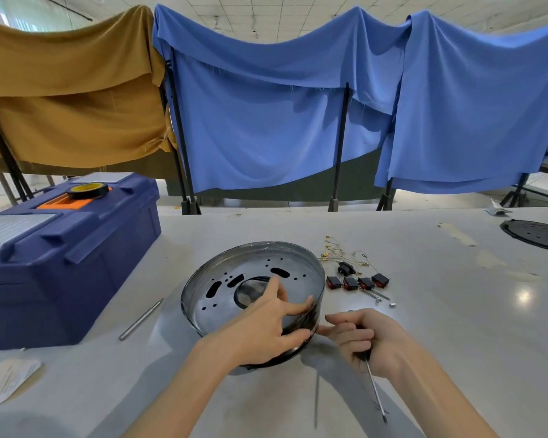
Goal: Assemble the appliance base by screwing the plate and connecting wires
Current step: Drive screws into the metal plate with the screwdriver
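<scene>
A round metal appliance base (234, 273) with slots, small holes and a central opening stands tilted on the white table. My left hand (266, 324) grips its near right wall, fingers inside and thumb outside. My right hand (361, 339) is curled round a screwdriver (375, 392) whose shaft points back toward me; its fingertips touch the base's outer wall. Thin wires with brass terminals (342, 252) lie just right of the base. Several black-and-red rocker switches (358, 282) and a black socket (345, 268) sit beside them. A black round plate (538, 235) lies at the far right.
A blue toolbox (67, 257) with a tape roll (89, 189) on its lid fills the left side. A metal rod (141, 319) lies between toolbox and base. Small metal parts (380, 297) lie near the switches. A paper label (7, 379) sits near left. Cloth-draped racks stand behind the table.
</scene>
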The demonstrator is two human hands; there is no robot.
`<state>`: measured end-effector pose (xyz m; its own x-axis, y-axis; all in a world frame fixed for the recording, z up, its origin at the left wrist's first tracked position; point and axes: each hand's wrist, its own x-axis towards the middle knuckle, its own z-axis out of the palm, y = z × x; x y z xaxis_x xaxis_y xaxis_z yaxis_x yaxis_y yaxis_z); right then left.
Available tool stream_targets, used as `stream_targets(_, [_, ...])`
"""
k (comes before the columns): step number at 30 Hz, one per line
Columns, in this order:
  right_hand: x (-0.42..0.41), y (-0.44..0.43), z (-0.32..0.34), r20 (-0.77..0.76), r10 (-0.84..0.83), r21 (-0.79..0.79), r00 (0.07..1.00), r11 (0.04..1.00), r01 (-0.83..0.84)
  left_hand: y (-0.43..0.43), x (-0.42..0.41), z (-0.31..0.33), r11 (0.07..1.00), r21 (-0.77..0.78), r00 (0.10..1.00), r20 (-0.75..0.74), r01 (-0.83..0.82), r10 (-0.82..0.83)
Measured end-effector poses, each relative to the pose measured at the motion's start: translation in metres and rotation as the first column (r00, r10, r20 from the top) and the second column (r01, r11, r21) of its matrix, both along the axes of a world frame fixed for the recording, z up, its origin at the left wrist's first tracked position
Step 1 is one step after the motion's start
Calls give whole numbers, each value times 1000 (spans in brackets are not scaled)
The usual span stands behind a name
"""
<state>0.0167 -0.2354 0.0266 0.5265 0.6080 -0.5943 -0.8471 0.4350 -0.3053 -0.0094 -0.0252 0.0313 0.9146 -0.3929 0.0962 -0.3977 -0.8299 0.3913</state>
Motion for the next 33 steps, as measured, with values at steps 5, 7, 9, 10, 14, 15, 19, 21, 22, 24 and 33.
stream_targets(5, [-3,2,-3,-5,62,36,998,997,-62,-6,-1,-5,999,39,1000,8,24,-24])
stream_targets(7, [-8,5,0,12,52,37,999,998,-52,-7,-2,-6,998,50,1000,-4,28,-28])
stream_targets(9, [-12,5,3,23,31,60,999,998,-32,-7,-3,-6,997,71,1000,-16,27,-26])
stream_targets(10, [-15,5,4,23,17,75,1000,997,-19,-8,-3,-5,996,86,999,-25,27,-25])
stream_targets(14, [-20,2,4,-71,-51,208,996,976,64,-13,-2,-3,989,147,998,-66,17,-7])
stream_targets(15, [-22,1,4,-110,-79,251,991,962,105,-13,-1,-3,988,154,997,-74,15,-4])
stream_targets(19, [-29,-4,3,-203,-172,373,964,897,239,-14,-2,-3,987,159,996,-84,28,-14])
stream_targets(21, [-32,-6,4,-186,-164,395,969,891,226,-14,-2,-3,987,159,996,-83,29,-16])
stream_targets(22, [-33,-5,5,-180,-170,375,969,899,227,-14,-2,-3,987,158,997,-80,32,-20])
stream_targets(24, [-33,-5,8,-171,-206,322,963,913,252,-15,-2,-4,987,153,997,-71,46,-35])
stream_targets(33, [-5,-24,32,112,-507,89,854,861,500,-12,-6,-1,994,88,993,-103,60,-51])
